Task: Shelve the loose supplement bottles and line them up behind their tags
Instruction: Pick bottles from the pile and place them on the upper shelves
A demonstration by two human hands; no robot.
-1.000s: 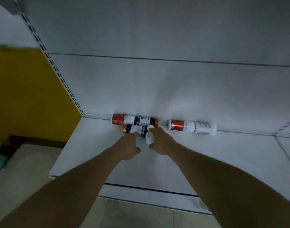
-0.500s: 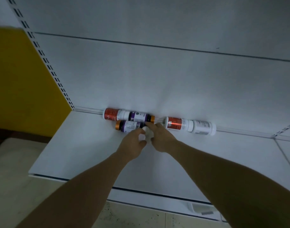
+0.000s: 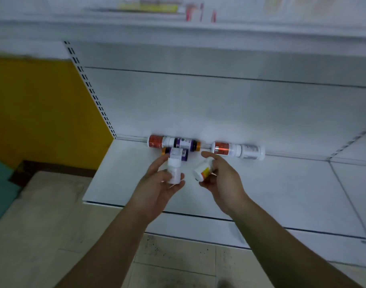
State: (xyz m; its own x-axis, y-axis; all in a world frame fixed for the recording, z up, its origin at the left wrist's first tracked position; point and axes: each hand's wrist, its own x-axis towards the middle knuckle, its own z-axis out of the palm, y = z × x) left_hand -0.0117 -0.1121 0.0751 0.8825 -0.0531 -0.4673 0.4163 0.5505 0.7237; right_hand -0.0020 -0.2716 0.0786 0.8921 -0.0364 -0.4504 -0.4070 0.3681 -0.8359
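A: What are the hands holding?
B: The left hand [image 3: 157, 183] is gripping a white bottle [image 3: 174, 171]; the right hand [image 3: 221, 179] is gripping a bottle with, probably, a yellow label [image 3: 204, 170]. Both bottles are hovering over the shelf [image 3: 281, 183].
A: And the rest?
B: The other bottles [image 3: 185, 143] are lying by the back panel [image 3: 219, 111].
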